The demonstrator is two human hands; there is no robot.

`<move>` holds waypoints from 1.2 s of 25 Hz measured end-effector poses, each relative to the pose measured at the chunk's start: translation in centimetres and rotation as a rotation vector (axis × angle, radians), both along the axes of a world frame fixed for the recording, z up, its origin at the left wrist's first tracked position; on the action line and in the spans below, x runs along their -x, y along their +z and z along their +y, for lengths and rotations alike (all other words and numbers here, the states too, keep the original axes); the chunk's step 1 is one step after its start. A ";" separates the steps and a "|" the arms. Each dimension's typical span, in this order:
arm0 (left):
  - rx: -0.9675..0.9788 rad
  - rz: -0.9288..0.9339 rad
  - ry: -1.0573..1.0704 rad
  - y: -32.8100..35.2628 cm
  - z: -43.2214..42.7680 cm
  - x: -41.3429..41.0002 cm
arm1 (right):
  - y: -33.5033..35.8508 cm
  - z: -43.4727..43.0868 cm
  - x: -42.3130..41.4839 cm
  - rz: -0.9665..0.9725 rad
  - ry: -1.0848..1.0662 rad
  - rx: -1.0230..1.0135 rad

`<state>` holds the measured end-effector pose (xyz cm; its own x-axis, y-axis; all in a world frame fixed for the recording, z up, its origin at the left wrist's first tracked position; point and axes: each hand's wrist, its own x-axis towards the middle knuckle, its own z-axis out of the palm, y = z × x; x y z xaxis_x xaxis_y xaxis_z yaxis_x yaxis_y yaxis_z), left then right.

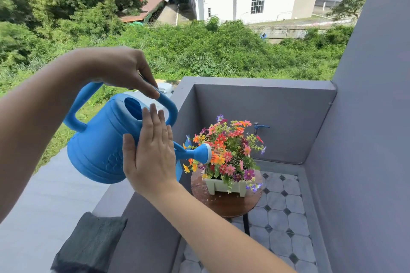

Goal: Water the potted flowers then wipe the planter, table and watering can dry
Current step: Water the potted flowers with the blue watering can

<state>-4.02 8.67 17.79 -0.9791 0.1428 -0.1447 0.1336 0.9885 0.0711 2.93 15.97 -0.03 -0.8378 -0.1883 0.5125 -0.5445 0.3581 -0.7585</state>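
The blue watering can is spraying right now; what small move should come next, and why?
Probably tip the watering can back level. Its rose is spraying the flowers, and droplets already wet the round table around the planter. The left hand grips the handle; the right hand steadies the body.

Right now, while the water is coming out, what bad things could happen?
1. Water from the blue plastic watering can already beads on the round wooden table; more could run off onto the tiled floor.
2. The right hand lies flat against the can and only the left hand grips the handle, so it might slip.
3. The spray may flatten the colourful flowers.
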 end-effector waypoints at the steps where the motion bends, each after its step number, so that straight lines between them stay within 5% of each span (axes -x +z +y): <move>1: -0.008 0.002 -0.005 0.2 0.3 0.2 | 0.1 0.5 0.2 0.022 -0.011 -0.003; 30: 0.071 0.032 0.012 2.3 2.0 3.4 | 2.1 0.4 3.7 0.015 -0.080 0.007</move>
